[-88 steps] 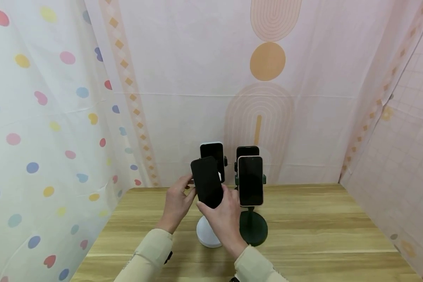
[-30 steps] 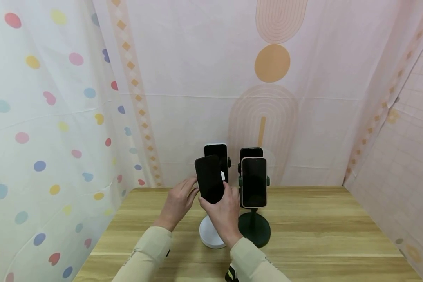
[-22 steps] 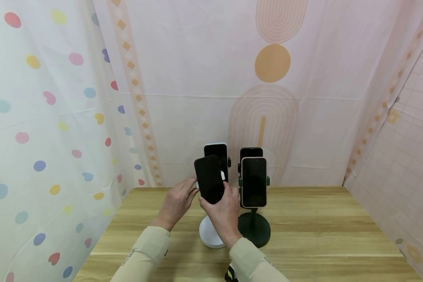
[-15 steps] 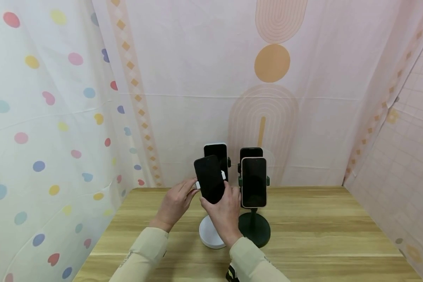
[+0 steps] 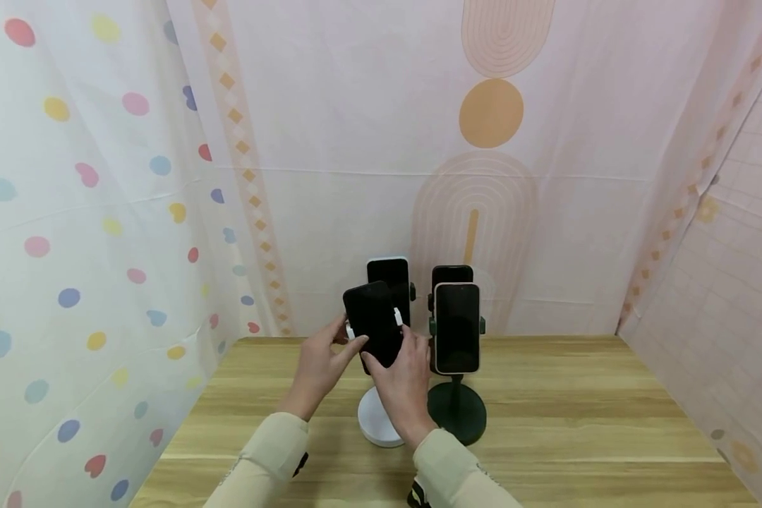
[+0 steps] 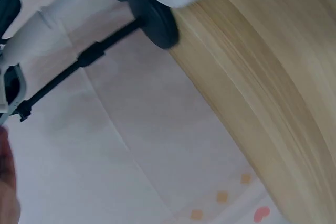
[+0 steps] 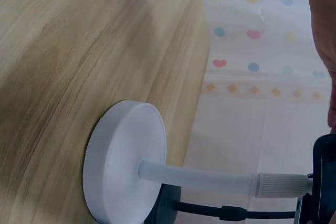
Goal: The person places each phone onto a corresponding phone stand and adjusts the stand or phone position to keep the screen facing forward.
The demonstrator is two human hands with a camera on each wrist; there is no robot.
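Black phone now lower & seated between white stand's clamp tabs vs 0.5 s ago; right hand grips its bottom, left hand fingers curl on its left edge — mounting nrly done.

Both forearms wear long, pale cream sleeves of a smooth, slightly ribbed fabric, cuffs ending at the wrists. Left hand and right hand are bare, no rings visible. A dark strap or device shows under each sleeve (left near the cuff, right lower down, with a yellowish mark).
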